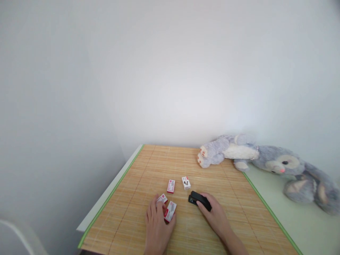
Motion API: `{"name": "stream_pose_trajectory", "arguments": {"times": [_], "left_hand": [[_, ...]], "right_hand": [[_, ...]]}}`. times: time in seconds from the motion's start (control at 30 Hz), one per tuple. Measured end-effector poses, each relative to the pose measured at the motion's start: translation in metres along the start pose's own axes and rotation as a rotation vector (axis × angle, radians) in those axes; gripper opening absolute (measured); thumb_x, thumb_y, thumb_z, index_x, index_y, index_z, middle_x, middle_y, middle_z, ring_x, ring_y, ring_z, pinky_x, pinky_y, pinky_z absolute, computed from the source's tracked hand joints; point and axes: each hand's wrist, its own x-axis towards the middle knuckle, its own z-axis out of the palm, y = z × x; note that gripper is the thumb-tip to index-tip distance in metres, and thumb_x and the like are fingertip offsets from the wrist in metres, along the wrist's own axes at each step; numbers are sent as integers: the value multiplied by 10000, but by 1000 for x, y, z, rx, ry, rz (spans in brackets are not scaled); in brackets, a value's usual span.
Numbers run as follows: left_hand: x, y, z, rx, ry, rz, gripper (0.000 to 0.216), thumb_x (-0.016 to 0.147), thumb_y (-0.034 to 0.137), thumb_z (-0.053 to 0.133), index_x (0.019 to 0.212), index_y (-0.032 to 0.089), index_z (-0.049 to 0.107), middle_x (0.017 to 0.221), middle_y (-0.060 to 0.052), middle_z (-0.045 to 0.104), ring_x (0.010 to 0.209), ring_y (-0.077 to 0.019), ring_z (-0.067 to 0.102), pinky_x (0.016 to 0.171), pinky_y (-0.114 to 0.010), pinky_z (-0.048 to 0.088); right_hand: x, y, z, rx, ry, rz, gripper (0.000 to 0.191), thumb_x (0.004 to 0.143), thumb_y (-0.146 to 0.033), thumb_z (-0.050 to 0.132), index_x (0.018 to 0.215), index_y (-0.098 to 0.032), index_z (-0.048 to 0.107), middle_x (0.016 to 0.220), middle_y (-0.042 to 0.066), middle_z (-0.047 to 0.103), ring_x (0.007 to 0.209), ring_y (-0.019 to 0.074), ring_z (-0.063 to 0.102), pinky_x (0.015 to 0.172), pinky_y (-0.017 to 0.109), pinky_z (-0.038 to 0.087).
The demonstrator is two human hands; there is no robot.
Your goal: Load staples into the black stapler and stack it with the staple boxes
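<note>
My left hand (158,224) curves low over the mat-covered tabletop (124,212): the partly covered box (162,199) lies at its fingertips, the nearest box (171,209) between index finger and thumb, slanting away rightward. I cannot tell whether it grips either. Beyond them lie the upright-lying box (171,185) and the rightmost box (186,182). Farther right, my right hand (215,213) grips the black stapler (199,199), its free end pointing left toward the boxes; my palm hides its other end. The print is too small to read.

I grip a black stapler (199,199), slanted, at right; two small white-and-red boxes (170,210) touch my left fingers (159,209).
</note>
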Motion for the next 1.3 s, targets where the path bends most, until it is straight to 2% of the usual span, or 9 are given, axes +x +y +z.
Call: {"name": "stream_pose_trajectory", "arguments": {"times": [0.1,0.2,0.43,0.53,0.7,0.9,1.03,1.17,1.3], "left_hand": [[12,-10,2,-16,-4,-20,439,853,325,607,1270,219,520,1434,-118,514,1307,-297,479,1120,-458,350],[20,-8,4,-34,-43,10,569,847,311,603,1392,226,465,1414,-103,525,1312,-282,476,1145,-429,335],[35,20,19,-36,-111,41,727,846,378,606,1531,286,379,1494,-89,457,1364,-296,425,1135,-418,325],[39,26,26,-5,-133,64,741,835,366,609,1538,319,379,1550,-54,430,1355,-291,425,1125,-408,320],[41,26,28,11,-159,57,677,841,394,594,1497,308,448,1549,-37,451,1308,-286,458,1092,-393,337],[41,25,26,-9,-165,57,700,825,400,603,1498,298,442,1531,-44,466,1298,-278,470,1078,-378,345],[40,23,27,-25,-160,57,720,812,408,611,1500,286,437,1518,-53,476,1281,-277,480,1076,-376,344],[40,23,27,-38,-170,41,712,809,413,606,1493,296,445,1520,-58,474,1292,-286,474,1084,-381,333],[41,24,25,-47,-175,35,729,785,345,594,1495,301,436,1531,-47,463,1321,-274,453,1100,-373,318]], "right_hand": [[0,3,3,-5,9,-13,400,920,-503,590,1212,-242,673,1226,95,703,1143,276,647,1035,424,500],[1,4,3,-4,10,-15,396,929,-498,589,1220,-241,666,1240,96,695,1157,273,637,1050,431,491],[-1,4,5,-19,32,-28,380,927,-499,599,1194,-239,677,1207,91,707,1122,268,647,1010,412,506],[1,7,5,-68,91,-6,376,916,-509,606,1161,-235,683,1165,90,714,1087,269,649,980,413,508],[29,18,4,-111,190,104,408,931,-511,527,1189,-227,664,1142,103,708,1061,284,646,954,434,500],[97,24,7,-40,-18,-2,399,833,-422,628,1176,-232,705,1175,83,708,1085,257,651,1008,396,483],[131,21,14,12,-140,-66,418,789,-337,633,1184,-226,714,1195,73,701,1121,246,639,1054,400,455],[144,10,22,53,-250,-118,484,755,-258,622,1232,-229,698,1211,69,685,1125,233,633,1051,384,452],[139,-5,31,69,-384,-172,442,661,-185,666,1088,-260,750,1126,24,702,1060,210,648,986,314,476]]}}
